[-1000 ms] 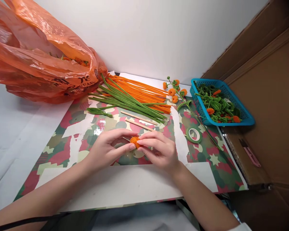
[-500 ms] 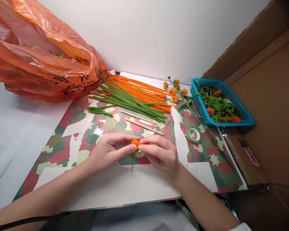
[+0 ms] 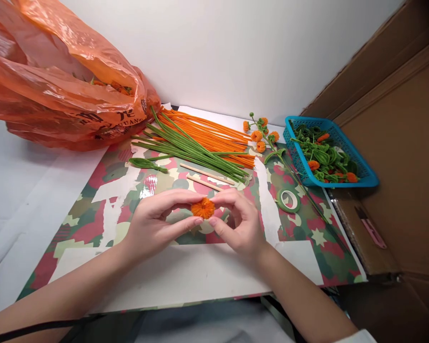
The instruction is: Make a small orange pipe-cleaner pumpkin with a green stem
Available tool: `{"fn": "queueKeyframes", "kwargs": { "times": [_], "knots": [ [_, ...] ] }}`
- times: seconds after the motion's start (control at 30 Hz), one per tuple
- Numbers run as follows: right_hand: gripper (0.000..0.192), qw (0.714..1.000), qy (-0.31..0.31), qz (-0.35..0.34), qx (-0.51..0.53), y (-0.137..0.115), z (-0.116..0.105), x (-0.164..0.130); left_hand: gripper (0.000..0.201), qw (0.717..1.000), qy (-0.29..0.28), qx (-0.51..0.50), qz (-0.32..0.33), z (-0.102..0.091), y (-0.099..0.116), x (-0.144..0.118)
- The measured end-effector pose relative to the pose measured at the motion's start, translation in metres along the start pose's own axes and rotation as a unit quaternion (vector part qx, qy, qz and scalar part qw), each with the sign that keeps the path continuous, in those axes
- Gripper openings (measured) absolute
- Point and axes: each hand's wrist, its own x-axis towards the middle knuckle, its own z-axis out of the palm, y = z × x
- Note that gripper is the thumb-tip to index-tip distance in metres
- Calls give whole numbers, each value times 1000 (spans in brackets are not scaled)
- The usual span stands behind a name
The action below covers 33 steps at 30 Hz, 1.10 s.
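A small round orange pipe-cleaner ball is pinched between the fingertips of both hands just above the camouflage-patterned sheet. My left hand grips its left side with thumb and forefinger. My right hand grips its right side, fingers curled. Two thin wooden sticks lie just beyond my fingers. Behind them lie bundles of green pipe cleaners and orange pipe cleaners.
A large orange plastic bag fills the back left. A blue basket of green and orange pieces stands at the right, beside a finished flower stem and a green tape roll. A cardboard wall rises on the right.
The orange ball has been turned and raised slightly, so more of its round face shows. The green stem that hung below it half a second ago is out of sight.
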Motion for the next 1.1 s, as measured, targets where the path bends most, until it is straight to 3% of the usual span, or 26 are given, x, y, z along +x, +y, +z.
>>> {"fn": "queueKeyframes", "kwargs": {
  "times": [0.2, 0.37, 0.5, 0.67, 0.83, 1.0, 1.1],
  "knots": [
    [21, 987, -10, 102, 127, 1, 7, -4, 24, 998, -3, 13, 56, 0, -2, 0],
    [22, 978, 4, 133, 157, 2, 11, -5, 32, 996, 2, 64, 64, 0, -3, -1],
    [20, 990, 40, 79, 114, 3, 10, -5, 24, 997, 45, 54, 18, 0, 0, 0],
    [16, 998, 51, -39, -13, 3, 9, -4, 13, 998, 36, 55, -12, 3, 2, 0],
    [17, 985, 142, -72, -72, 0, 14, -4, 11, 987, 86, 111, 78, 6, -3, -2],
    [13, 985, 120, -86, -84, 0, 14, -3, 11, 961, 87, 172, 198, 5, -5, -3],
    [6, 989, 95, -88, -71, 2, 10, -3, 12, 952, 75, 187, 230, 5, -5, -3]
  ]
}}
